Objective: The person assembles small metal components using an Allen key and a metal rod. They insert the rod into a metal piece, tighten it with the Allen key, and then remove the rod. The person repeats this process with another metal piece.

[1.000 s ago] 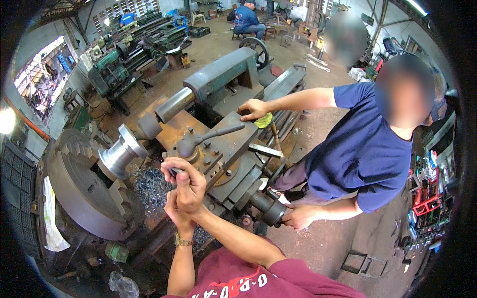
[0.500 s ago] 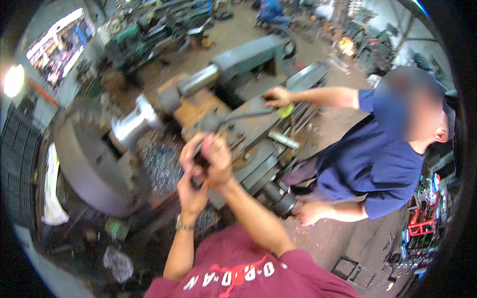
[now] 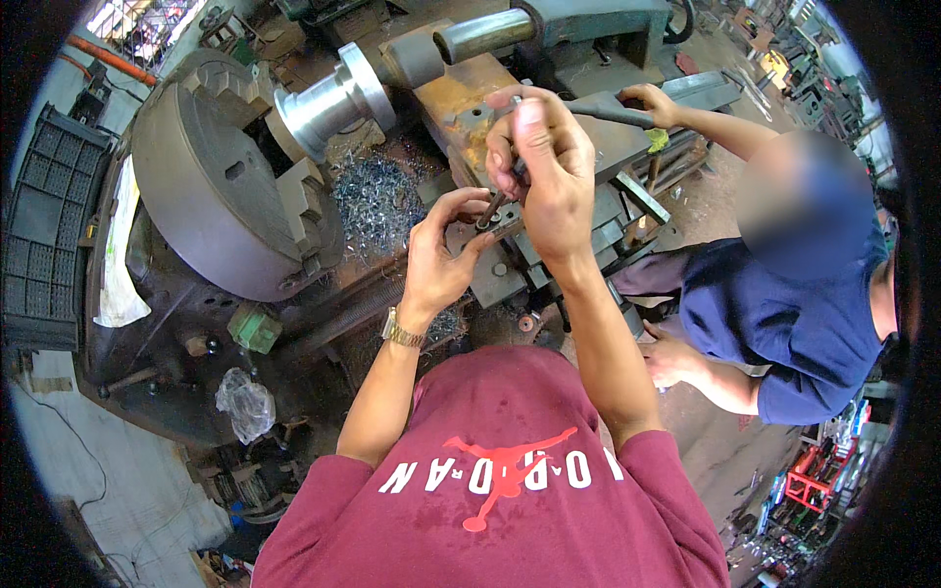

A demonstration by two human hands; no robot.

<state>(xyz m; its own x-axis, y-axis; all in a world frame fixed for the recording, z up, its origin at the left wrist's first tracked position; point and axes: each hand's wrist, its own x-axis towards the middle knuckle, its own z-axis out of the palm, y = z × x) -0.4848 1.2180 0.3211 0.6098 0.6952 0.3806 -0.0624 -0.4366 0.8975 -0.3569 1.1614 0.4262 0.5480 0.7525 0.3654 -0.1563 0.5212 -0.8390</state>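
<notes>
The part is chucked; seemingly mid-job, my right hand grips the rod; my left hand, I can't tell.

An open passage lies above the metal chips, bounded at left by the chuck and at right by the left hand; the flanged workpiece closes its far side. A dark rod slants between the left hand and the right hand, barring the direct way between them. Toward the far right, the lever and a co-worker's far hand obstruct entry. A second opening separates the left forearm from the right forearm, limited nearest the wearer by the maroon shirt. At right, the co-worker's near hand narrows the room beside the right forearm.
</notes>
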